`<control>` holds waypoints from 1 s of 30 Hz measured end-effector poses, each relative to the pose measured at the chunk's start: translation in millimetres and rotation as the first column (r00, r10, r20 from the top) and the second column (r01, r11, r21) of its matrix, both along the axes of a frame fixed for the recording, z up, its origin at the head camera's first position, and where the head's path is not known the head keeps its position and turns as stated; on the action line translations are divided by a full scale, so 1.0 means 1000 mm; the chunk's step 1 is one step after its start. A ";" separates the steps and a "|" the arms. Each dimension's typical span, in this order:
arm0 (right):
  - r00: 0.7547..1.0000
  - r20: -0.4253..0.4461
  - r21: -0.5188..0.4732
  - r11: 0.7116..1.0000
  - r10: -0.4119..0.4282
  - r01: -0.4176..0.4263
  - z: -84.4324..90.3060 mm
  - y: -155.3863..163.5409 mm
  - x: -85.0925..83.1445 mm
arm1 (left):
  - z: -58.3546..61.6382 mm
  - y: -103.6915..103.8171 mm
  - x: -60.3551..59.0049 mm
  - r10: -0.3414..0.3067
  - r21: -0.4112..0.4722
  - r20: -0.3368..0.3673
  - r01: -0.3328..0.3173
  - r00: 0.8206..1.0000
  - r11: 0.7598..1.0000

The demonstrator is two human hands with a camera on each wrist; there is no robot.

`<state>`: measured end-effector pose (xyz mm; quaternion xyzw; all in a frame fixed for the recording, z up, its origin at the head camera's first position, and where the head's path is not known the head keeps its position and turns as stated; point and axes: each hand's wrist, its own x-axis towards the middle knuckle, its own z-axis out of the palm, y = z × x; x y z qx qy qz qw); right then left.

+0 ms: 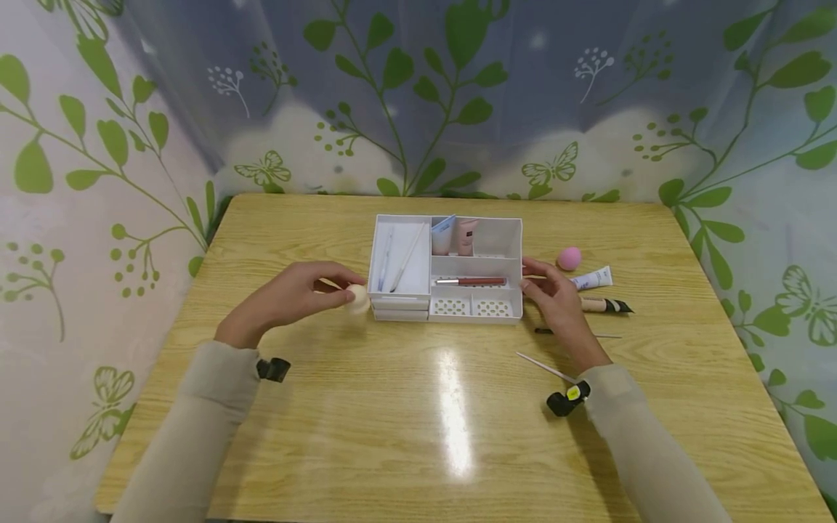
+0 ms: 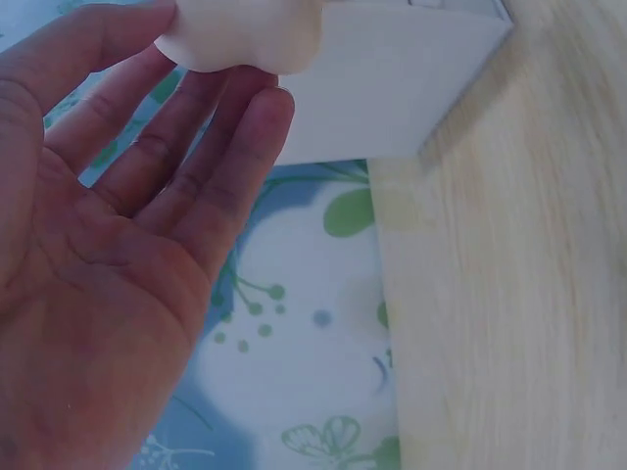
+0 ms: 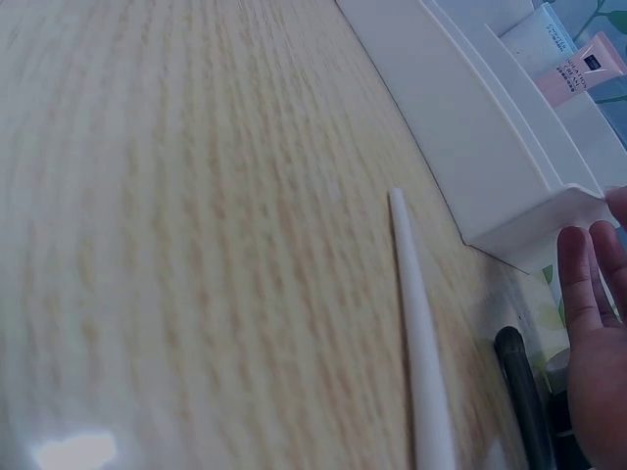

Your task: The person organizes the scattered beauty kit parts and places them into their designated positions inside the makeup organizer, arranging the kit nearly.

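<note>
Left hand (image 1: pixel 288 294) has a cream makeup sponge (image 1: pixel 357 298) pinched at its fingertips, fingers otherwise fairly straight, right against the left wall of the white organiser (image 1: pixel 446 309). Right hand (image 1: pixel 556 294) rests relaxed, fingers extended, against the organiser's right side, gripping nothing. That looks like bracing to me, and it's a sound way to do it: steady the box from the right, lift the sponge over the wall, and pick a compartment with room.

Counting up: one organiser on the worktop (image 1: pixel 418 428). Inside, two slim pens (image 1: pixel 397 258) in the left bay, two tubes (image 1: pixel 454 236) standing at the back, one reddish lip pencil (image 1: pixel 472 281) in the middle slot. Outside on the right: one pink sponge (image 1: pixel 569 258), one white tube (image 1: pixel 593 278), one beige tube with a black cap (image 1: pixel 604 306), one thin dark stick (image 1: pixel 575 333), one white stick (image 1: pixel 546 368).
</note>
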<state>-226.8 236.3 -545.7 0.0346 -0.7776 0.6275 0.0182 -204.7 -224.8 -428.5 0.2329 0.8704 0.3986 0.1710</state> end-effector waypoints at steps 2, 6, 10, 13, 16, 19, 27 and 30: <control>1.000 -0.004 -0.003 1.000 -0.001 0.001 0.000 0.000 0.000 | 0.002 0.003 -0.001 -0.015 0.005 -0.009 0.015 1.000 1.000; 1.000 -0.011 -0.020 1.000 0.004 -0.004 0.001 0.000 0.000 | 0.005 0.006 -0.002 -0.027 0.007 -0.010 0.027 1.000 1.000; 1.000 -0.015 -0.021 1.000 0.002 -0.003 0.001 0.000 0.000 | 0.009 0.010 -0.002 -0.032 0.038 0.008 0.031 0.999 0.999; 1.000 -0.014 -0.015 1.000 0.004 -0.004 0.000 0.000 0.000 | 0.013 0.014 -0.002 -0.036 0.064 0.018 0.035 0.999 0.997; 1.000 -0.013 -0.012 1.000 0.005 -0.005 0.000 0.000 0.000 | 0.017 0.021 -0.002 -0.029 0.078 0.023 0.027 0.999 0.997; 1.000 -0.015 -0.004 1.000 0.004 -0.004 0.000 0.001 0.000 | 0.018 0.029 -0.003 -0.028 0.093 0.018 0.026 0.999 0.995; 1.000 -0.004 -0.001 1.000 0.006 -0.006 -0.003 0.002 0.000 | 0.019 0.054 -0.008 -0.047 0.160 0.008 0.045 0.999 0.986; 1.000 -0.003 0.005 1.000 0.012 -0.012 -0.002 0.001 0.000 | 0.021 0.064 -0.010 -0.054 0.168 -0.015 0.056 0.998 0.984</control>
